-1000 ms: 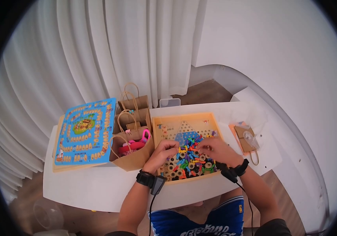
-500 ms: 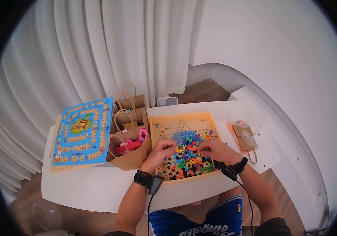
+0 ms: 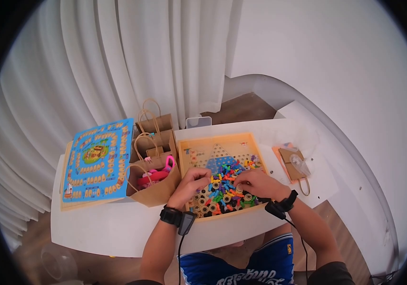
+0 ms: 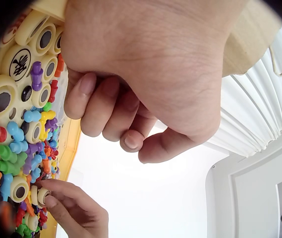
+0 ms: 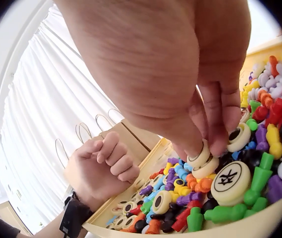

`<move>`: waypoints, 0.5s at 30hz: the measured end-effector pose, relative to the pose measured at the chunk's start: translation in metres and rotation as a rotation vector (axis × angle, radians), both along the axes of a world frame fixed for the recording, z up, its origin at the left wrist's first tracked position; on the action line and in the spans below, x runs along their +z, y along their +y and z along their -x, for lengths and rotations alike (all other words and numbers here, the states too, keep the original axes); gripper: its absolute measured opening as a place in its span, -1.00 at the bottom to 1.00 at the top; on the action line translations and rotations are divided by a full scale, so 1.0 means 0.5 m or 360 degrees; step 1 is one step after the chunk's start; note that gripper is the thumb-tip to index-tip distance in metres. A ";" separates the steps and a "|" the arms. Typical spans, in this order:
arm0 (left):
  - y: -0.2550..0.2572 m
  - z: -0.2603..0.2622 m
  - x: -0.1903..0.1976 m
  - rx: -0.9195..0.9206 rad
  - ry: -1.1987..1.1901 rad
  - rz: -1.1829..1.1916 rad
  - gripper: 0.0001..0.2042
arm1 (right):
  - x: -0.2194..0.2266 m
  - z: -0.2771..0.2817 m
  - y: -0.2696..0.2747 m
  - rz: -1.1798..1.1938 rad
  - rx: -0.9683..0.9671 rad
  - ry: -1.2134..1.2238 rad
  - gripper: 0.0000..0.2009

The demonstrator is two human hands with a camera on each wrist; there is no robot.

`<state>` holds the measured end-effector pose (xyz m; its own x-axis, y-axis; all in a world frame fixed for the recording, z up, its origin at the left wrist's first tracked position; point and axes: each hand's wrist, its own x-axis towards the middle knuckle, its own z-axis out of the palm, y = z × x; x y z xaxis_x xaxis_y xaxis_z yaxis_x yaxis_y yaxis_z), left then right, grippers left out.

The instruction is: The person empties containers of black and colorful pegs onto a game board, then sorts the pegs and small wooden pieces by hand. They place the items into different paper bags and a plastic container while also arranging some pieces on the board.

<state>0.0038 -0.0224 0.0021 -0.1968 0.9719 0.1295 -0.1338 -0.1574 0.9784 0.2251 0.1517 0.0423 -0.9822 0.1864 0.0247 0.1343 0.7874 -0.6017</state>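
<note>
Cream round discs [image 5: 204,166] are pinched by the fingertips of my right hand [image 3: 262,185] in the wooden box [image 3: 181,156], low over mixed pieces. The right wrist view shows a disc marked with a black character [image 5: 231,182] beside green pegs [image 5: 257,186]. My left hand [image 3: 194,186] hovers over the box's left part, fingers curled, thumb close to them. No object shows in it in the left wrist view, though its palm is partly hidden. Colourful pegs [image 4: 19,134] and more discs lie heaped below both hands.
Left of the box, paper bags [image 3: 158,192] stand with pink items [image 3: 151,177] inside one. A blue game board [image 3: 100,159] lies at the table's left. To the right are a flat brown bag [image 3: 291,164] and clear plastic. A clear container [image 3: 198,122] is behind the box.
The head view has shifted, so the table's things appear slightly farther left. My right fingertips have moved a little toward the box's near side. My left hand stays curled over the box's left part.
</note>
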 end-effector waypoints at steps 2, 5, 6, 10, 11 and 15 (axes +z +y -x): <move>-0.001 0.002 -0.002 -0.0008 -0.0009 0.0004 -0.74 | -0.006 0.002 0.000 -0.0067 0.0040 0.0053 -0.83; 0.001 0.004 -0.007 -0.0022 0.0010 -0.0019 -0.75 | 0.009 0.000 -0.011 -0.0143 0.0052 0.0022 -0.79; 0.000 0.003 -0.004 -0.0018 0.0001 -0.0010 -0.75 | 0.017 0.000 -0.017 -0.0095 0.0037 -0.0075 -0.78; -0.002 0.000 0.003 0.0002 -0.0003 0.0010 -0.75 | 0.019 0.000 -0.023 -0.0074 -0.0004 -0.0227 -0.77; -0.002 -0.001 0.002 0.0003 -0.0002 0.0009 -0.75 | 0.018 0.000 -0.023 -0.0075 -0.0003 -0.0226 -0.77; -0.002 -0.002 0.000 0.0021 0.0022 -0.0005 -0.75 | 0.016 0.005 -0.016 -0.0080 0.0058 -0.0213 -0.79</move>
<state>0.0047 -0.0234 0.0019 -0.2078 0.9688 0.1354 -0.1179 -0.1622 0.9797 0.2227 0.1436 0.0503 -0.9834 0.1522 -0.0987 0.1814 0.8217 -0.5402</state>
